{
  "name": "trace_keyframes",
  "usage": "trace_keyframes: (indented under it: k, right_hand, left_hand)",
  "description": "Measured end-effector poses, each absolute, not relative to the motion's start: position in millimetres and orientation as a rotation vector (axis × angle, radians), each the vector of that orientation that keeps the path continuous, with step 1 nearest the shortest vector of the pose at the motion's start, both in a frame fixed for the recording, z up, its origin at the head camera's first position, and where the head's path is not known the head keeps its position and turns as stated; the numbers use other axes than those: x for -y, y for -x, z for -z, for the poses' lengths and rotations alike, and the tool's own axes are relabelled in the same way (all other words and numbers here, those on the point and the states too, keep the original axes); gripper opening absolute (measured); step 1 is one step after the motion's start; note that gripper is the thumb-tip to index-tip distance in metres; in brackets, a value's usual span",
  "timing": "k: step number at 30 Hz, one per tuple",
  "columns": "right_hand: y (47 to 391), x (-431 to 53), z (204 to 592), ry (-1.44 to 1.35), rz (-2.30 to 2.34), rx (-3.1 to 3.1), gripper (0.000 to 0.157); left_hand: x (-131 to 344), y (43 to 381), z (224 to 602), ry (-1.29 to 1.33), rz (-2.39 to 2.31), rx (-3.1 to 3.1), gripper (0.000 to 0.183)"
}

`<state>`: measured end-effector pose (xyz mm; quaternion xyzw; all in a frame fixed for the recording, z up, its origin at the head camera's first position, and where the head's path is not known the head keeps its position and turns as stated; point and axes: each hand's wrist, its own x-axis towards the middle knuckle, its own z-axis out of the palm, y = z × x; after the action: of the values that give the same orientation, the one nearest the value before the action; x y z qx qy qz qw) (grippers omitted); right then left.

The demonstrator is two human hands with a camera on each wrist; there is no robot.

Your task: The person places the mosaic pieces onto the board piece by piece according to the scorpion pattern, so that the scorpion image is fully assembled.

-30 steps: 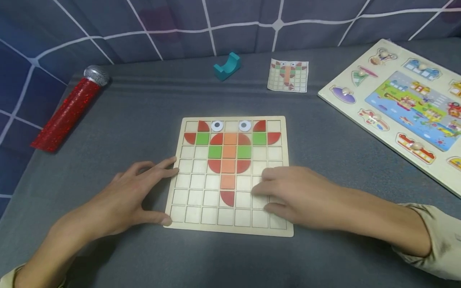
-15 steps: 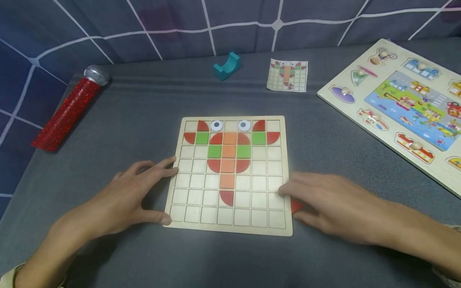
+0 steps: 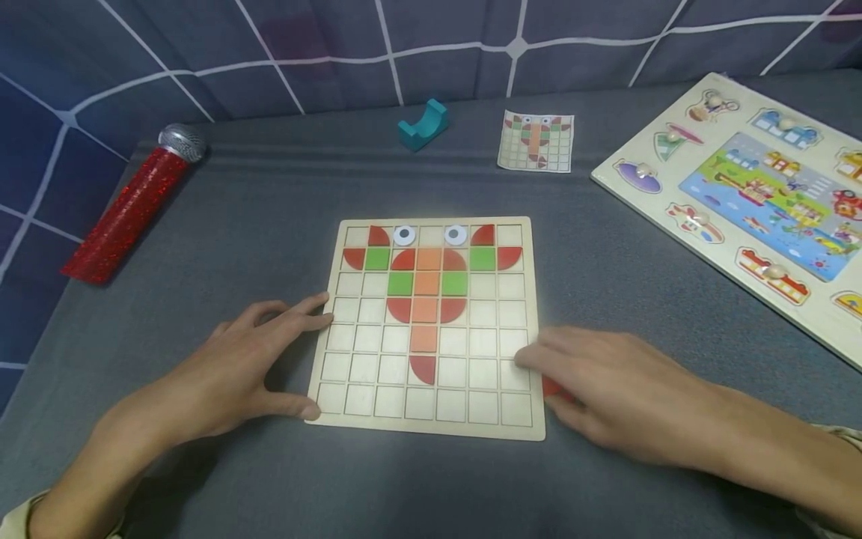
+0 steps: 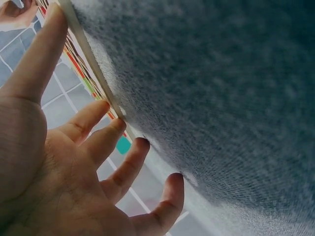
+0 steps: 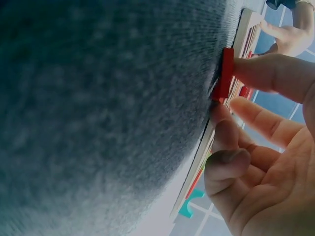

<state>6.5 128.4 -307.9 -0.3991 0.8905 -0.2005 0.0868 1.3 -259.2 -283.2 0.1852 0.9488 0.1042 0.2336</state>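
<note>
A pale wooden grid board (image 3: 393, 400) lies flat, bearing red quarter-circle tiles, green squares, orange squares and two eye discs (image 3: 404, 236). My left hand (image 3: 225, 382) has its fingers spread. Its thumb and fingertips touch the board's left edge, also seen in the left wrist view. Beside the right edge, my right hand (image 3: 626, 393) pinches a red tile (image 5: 227, 73) between thumb and finger. In the head view the hand hides most of this tile, so its full shape cannot be told. The forefinger reaches over the board's border.
Behind the board stand a teal curved block (image 3: 423, 129) and a small paper card (image 3: 536, 142) printed with a similar pattern. A red glitter microphone (image 3: 131, 209) lies at the left. A knobbed picture puzzle (image 3: 700, 195) occupies the right side.
My right hand has moved right, from over the board's right columns to beside its right edge, where a red tile now shows under the fingers. My left hand has stayed still.
</note>
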Motion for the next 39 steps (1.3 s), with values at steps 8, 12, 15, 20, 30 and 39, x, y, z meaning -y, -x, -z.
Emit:
trace_keyframes:
  k: [8,12,15,20,30,39]
  right_hand:
    - [-6.5,-126.5,306.1,1.122,0.535,-2.677,0.037]
    - [-6.4,-126.5,306.0,1.116,0.555,-2.657,0.037]
    - [-6.4,-126.9,306.4,1.123,0.564,-2.658,0.036]
    - [-6.9,-128.0,307.3,1.103,0.592,-2.672,0.035]
    - [-6.2,-129.6,308.2,1.066,0.599,-2.706,0.038]
    - [-8.8,-132.3,309.7,1.038,0.597,-2.753,0.038]
  left_hand:
    - [259.7,-1.6,283.3,-0.516,-0.295,-2.612,0.103]
    - [259.2,-1.1,283.4,-0.516,-0.289,-2.609,0.103]
    - [259.0,-1.0,283.4,-0.518,-0.287,-2.609,0.103]
    - [259.4,-1.2,283.2,-0.536,-0.282,-2.614,0.103]
    - [259.9,-1.4,283.9,-0.523,-0.278,-2.607,0.104]
    - [259.1,-1.3,284.8,-0.519,-0.290,-2.613,0.104]
